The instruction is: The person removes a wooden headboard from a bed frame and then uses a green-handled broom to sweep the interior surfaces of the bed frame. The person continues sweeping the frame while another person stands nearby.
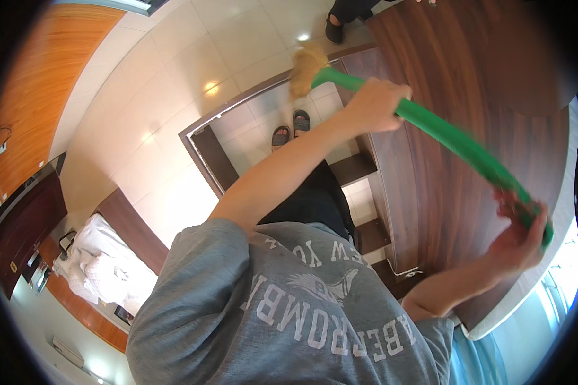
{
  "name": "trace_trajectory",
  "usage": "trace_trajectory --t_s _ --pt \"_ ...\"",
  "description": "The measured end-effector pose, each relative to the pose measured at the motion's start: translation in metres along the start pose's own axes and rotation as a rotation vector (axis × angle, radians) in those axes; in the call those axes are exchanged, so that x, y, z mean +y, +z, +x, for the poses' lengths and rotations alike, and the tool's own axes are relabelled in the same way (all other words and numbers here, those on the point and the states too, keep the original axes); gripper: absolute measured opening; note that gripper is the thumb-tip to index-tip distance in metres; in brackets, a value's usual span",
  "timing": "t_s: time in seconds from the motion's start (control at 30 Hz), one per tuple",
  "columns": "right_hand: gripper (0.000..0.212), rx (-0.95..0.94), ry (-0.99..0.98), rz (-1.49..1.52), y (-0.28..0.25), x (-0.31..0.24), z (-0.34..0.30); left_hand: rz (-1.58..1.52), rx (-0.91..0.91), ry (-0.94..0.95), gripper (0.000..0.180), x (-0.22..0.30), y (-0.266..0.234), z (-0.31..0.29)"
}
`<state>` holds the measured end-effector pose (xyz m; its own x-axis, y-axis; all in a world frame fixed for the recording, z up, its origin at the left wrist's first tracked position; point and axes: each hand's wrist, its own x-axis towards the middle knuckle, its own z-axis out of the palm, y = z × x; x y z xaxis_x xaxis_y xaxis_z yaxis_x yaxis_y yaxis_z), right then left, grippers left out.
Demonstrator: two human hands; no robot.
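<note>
A long green-handled broom (453, 136) slants across the right half of the view, held in both my hands. Its tan head (308, 67) is at the far end and looks bristly, though motion blurs it. My left hand (376, 106) is closed round the handle a little behind the head. Near the other end of the handle, at the right, my right hand (519, 234) grips it with curled fingers. The broom is raised above a dark brown wood-grain panel (430, 58).
A dark wooden frame (237, 99) surrounds my sandalled feet (281, 136), with small shelves (353, 170) beside my legs. Another person's dark shoe (334, 29) shows at the top. White cloth (112, 263) lies heaped at the left. Pale tiles (167, 141) cover the floor.
</note>
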<state>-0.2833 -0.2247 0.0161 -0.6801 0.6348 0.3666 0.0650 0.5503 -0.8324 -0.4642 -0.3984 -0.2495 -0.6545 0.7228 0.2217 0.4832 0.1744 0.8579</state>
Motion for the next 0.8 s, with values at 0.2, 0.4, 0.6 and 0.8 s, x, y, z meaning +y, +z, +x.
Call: trace_trajectory --t_s 0.2,0.4,0.6,0.8 --pt "0.024 -0.005 0.213 -0.255 -0.072 -0.079 -0.065 0.036 -0.267 0.098 0.012 0.059 -0.004 -0.016" --pt "0.025 -0.642 0.628 -0.849 -0.074 -0.104 -0.134 0.122 -0.628 0.248 0.017 0.057 0.046 -0.058" --pt "0.042 -1.007 0.763 -0.825 -0.031 -0.037 -0.188 0.118 -0.543 0.194 0.024 0.017 0.111 -0.122" --pt "0.034 -1.133 0.802 -0.659 -0.057 -0.017 -0.216 0.149 -0.177 0.072 0.033 0.022 0.124 -0.208"
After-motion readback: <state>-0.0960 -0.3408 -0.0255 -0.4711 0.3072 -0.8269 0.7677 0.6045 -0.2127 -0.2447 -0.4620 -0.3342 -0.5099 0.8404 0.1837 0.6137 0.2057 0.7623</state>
